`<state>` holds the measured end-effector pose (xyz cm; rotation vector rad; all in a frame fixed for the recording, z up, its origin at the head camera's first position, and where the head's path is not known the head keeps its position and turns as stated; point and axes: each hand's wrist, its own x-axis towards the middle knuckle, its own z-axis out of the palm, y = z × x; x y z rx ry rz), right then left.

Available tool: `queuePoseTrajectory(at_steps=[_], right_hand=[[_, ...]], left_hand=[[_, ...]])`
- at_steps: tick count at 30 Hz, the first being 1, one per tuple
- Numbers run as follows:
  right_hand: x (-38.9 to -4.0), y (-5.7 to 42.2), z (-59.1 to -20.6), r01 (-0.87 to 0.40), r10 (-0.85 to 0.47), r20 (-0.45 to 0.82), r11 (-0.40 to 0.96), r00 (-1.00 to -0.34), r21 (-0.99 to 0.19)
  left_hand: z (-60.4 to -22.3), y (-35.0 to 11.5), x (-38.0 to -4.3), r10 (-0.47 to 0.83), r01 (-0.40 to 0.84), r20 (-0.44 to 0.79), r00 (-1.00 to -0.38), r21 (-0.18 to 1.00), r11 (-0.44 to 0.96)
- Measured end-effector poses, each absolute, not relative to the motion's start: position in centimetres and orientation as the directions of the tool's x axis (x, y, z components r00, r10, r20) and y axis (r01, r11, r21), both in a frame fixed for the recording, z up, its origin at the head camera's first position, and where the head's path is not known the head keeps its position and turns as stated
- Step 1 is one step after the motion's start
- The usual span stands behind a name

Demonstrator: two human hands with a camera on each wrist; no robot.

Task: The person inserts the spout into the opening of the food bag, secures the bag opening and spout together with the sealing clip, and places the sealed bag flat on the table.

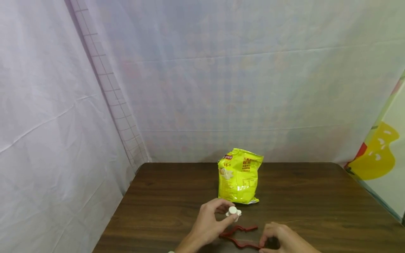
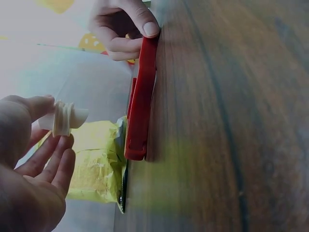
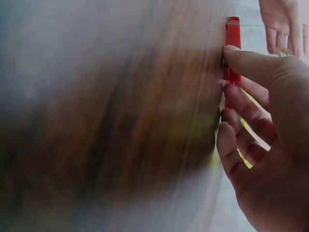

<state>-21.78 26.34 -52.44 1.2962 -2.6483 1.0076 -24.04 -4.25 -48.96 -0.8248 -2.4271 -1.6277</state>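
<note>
My left hand [image 1: 205, 221] pinches a small white spout-like piece [image 1: 232, 210] between thumb and fingers, above the table. In the left wrist view this piece [image 2: 63, 118] shows a ridged middle and a round end. With thumb and fingers, my right hand [image 1: 281, 236] pinches one end of a red plastic clip [image 1: 242, 245]. The clip's two wavy arms are spread in a V on the tabletop, joined near the left hand. In the right wrist view, the thumb lies against the red clip [image 3: 232, 38]. Behind both hands stands a yellow-green snack bag [image 1: 237, 179], upright and plump.
Everything is on a dark wood-grain table [image 1: 171, 189]. Pale curtains [image 1: 221, 88] hang behind it and along the left side. At the right edge, a white panel carries a yellow printed shape [image 1: 376, 158].
</note>
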Motion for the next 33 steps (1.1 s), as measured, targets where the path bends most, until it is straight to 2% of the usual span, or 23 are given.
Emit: queuePoseTrajectory(at_steps=[8, 16, 21, 33], right_hand=[[-21.8, 26.4, -51.9, -0.645, -0.687, 0.213, 0.464, -0.695, -0.607], [-21.6, 26.4, -51.5, -0.581, -0.644, 0.190, 0.472, -0.741, -0.663], [-21.7, 26.3, -50.8, -0.549, -0.605, 0.186, 0.496, -0.774, -0.672], [-22.2, 26.2, -49.3, -0.659, -0.562, 0.374, 0.481, -0.738, -0.578]], left_hand=[[-48.7, -4.3, -23.9, 0.359, 0.491, 0.384, -0.851, 0.824, 0.281], [-48.5, -4.6, -23.8, 0.338, 0.461, 0.363, -0.868, 0.842, 0.281], [-48.4, -4.6, -23.8, 0.302, 0.475, 0.395, -0.868, 0.839, 0.267], [-48.6, -4.8, -24.1, 0.212, 0.512, 0.471, -0.856, 0.829, 0.225]])
